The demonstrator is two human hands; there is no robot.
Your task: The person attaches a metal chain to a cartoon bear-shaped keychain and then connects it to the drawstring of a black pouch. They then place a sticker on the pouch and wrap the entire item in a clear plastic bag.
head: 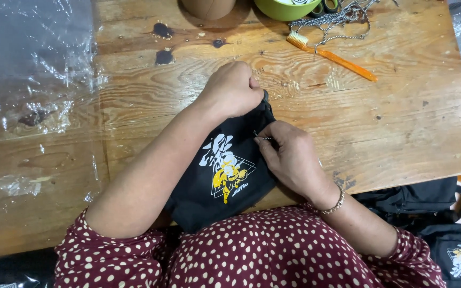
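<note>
At frame centre, the black fabric drawstring pouch with white-and-yellow print point(225, 176) lies across the wooden table's point(401, 133) near edge. The left hand point(233, 88) is fisted, gripping its top hem; the right hand point(292, 157) pinches a small metal pin point(265, 138) at the opening. Judgement: keeping the hem taut would steady the threading. The lime-green bowl point(284, 8), top centre, has its contents hidden.

The bag point(225, 181) is black cloth with a white and yellow print inside a thin triangle outline on its upper face. It lies slanted across the near edge of the table point(401, 133), its lower part hanging off toward the lap, its top end bunched on the wood. A small metal pin point(263, 137) lies against the cloth near that top end.
</note>
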